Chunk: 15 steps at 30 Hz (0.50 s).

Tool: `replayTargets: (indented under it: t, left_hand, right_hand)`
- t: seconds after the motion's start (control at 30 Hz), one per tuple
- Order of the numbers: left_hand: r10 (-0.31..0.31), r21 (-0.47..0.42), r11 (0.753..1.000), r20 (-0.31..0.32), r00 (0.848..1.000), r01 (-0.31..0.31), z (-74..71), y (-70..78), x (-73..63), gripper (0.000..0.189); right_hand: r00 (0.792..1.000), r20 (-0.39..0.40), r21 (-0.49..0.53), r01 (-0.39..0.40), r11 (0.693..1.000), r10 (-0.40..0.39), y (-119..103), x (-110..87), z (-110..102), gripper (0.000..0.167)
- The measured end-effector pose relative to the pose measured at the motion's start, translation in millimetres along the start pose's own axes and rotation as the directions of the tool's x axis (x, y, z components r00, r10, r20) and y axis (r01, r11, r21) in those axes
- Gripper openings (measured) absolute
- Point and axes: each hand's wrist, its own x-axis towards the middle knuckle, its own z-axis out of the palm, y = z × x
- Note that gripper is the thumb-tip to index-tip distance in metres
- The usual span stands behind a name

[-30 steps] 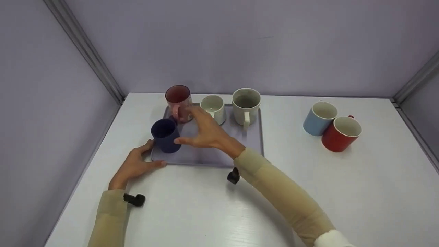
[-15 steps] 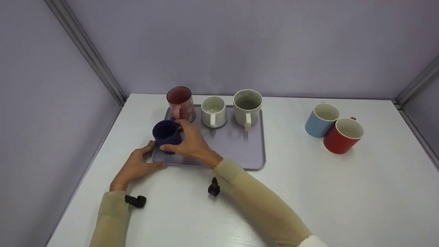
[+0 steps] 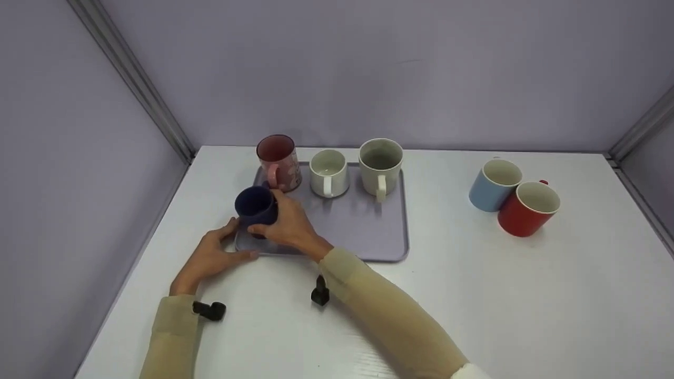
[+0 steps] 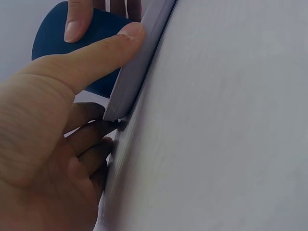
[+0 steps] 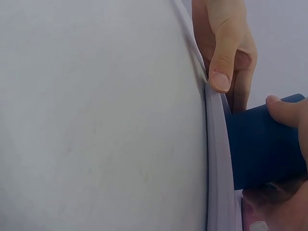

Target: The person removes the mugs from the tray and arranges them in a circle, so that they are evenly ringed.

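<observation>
In the head view a dark blue mug [image 3: 256, 206] stands on the front left corner of a pale purple tray [image 3: 363, 237]. My right hand [image 3: 293, 223] grips this mug from its right side, thumb in front and fingers behind. The right wrist view shows the thumb lying along the blue mug [image 5: 264, 144]. My left hand [image 3: 208, 258] holds the tray's near left corner. Its thumb presses the tray's rim [image 4: 137, 72] in the left wrist view, while the other fingers curl at the corner.
A pink mug [image 3: 281, 163], a small white mug [image 3: 329, 176] and a larger white mug [image 3: 380, 166] stand along the tray's back. Light blue [image 3: 489, 189] and red [image 3: 521, 213] mugs stand close together on the white table at right. Walls border the table's back and sides.
My right hand has moved left and towards me from beside the pink mug, and has taken hold of the dark blue mug. My left hand stays at the tray's corner.
</observation>
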Motion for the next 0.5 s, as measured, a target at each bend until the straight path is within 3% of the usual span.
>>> replayTargets:
  t: [0.27,0.5]
  left_hand:
    - [-0.003,0.005,1.000,-0.003,1.000,0.003,0.6,0.3,-1.2,0.111]
    - [-0.004,-0.016,1.000,-0.004,1.000,0.004,-1.2,-0.7,-0.5,0.110]
  right_hand:
    - [1.000,0.007,0.007,0.023,1.000,-0.023,-3.2,-3.6,-4.5,0.080]
    - [0.997,0.032,0.042,0.073,0.996,-0.074,-18.3,-8.4,-23.2,0.082]
